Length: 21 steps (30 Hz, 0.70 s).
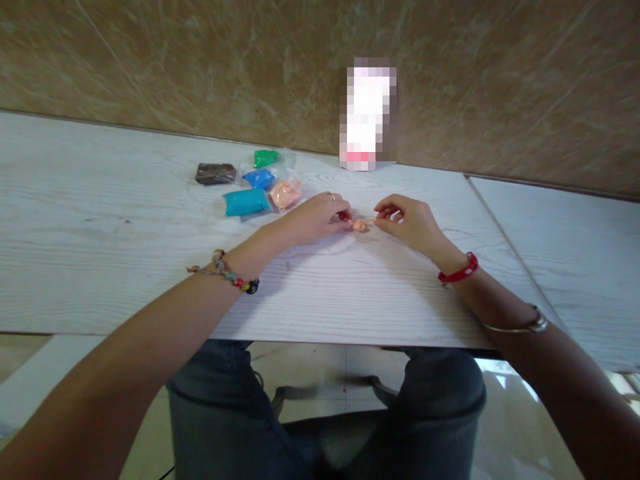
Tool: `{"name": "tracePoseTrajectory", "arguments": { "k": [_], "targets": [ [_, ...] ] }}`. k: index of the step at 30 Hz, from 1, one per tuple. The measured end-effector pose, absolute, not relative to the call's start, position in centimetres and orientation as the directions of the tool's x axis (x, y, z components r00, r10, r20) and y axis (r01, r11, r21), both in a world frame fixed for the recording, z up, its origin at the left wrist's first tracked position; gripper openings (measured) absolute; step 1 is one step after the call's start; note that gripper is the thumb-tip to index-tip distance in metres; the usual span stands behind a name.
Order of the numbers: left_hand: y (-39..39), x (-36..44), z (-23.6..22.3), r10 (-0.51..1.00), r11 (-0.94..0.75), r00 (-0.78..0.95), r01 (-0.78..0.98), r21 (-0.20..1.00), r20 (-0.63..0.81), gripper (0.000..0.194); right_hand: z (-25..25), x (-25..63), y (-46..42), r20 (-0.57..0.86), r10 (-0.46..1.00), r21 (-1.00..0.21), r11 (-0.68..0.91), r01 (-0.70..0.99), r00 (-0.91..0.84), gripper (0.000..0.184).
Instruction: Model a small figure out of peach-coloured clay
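A small lump of peach modelling clay [359,225] is at the middle of the white wood-grain table, between my two hands. My left hand [320,217], with a ring on one finger, is closed with its fingertips pinching the lump's left side. From the right, my right hand [407,221] pinches a thin bit of the same clay between thumb and forefinger, its other fingers curled. Left of my hands lie clear bags of peach clay [286,193], blue clay [259,178] and green clay [266,158]. Beside them are a turquoise pack [246,202] and a dark brown pack [215,174].
A blurred-out upright phone-like object [367,117] leans on the brown marbled wall [200,67] behind the table [125,267]. A seam [515,253] crosses the tabletop at the right. My legs [320,427] are below its front edge.
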State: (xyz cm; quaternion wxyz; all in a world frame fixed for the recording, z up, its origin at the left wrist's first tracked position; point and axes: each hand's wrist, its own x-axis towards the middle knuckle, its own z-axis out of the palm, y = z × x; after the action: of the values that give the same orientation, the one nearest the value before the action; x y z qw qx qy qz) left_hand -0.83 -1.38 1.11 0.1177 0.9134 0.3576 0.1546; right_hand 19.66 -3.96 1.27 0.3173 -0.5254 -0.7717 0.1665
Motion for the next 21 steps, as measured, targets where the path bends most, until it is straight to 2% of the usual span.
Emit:
{"name": "tracePoseTrajectory", "arguments": {
  "k": [3, 9, 12, 17, 21],
  "targets": [
    [-1.9, -0.8, 1.7, 0.698, -0.709, 0.693, 0.631, 0.316, 0.182, 0.036, 1.2, 19.8, -4.1, 0.310, 0.902, -0.583, 0.430, 0.689, -0.301, 0.014],
    [-1.9, -1.1, 1.4, 0.633, -0.767, 0.759, 0.584, 0.266, 0.156, 0.040, 1.3, 20.2, -4.1, 0.163, 0.906, -0.562, 0.410, 0.718, -0.389, 0.016],
    [-1.7, -1.3, 1.3, 0.635, -0.764, 0.756, 0.585, 0.273, 0.159, 0.043, 1.5, 20.7, -3.8, 0.154, 0.896, -0.535, 0.430, 0.728, -0.416, 0.019],
    [-1.6, -1.3, 1.5, 0.648, -0.756, 0.741, 0.602, 0.256, 0.174, 0.042, 2.2, 21.5, -3.8, 0.201, 0.861, -0.397, 0.508, 0.764, -0.468, 0.016],
    [-2.0, -0.8, 1.5, 0.580, -0.813, 0.769, 0.566, 0.136, 0.270, 0.036, 3.4, 21.5, -4.6, 0.182, 0.829, -0.204, 0.559, 0.804, -0.530, 0.018]
  ]
}}
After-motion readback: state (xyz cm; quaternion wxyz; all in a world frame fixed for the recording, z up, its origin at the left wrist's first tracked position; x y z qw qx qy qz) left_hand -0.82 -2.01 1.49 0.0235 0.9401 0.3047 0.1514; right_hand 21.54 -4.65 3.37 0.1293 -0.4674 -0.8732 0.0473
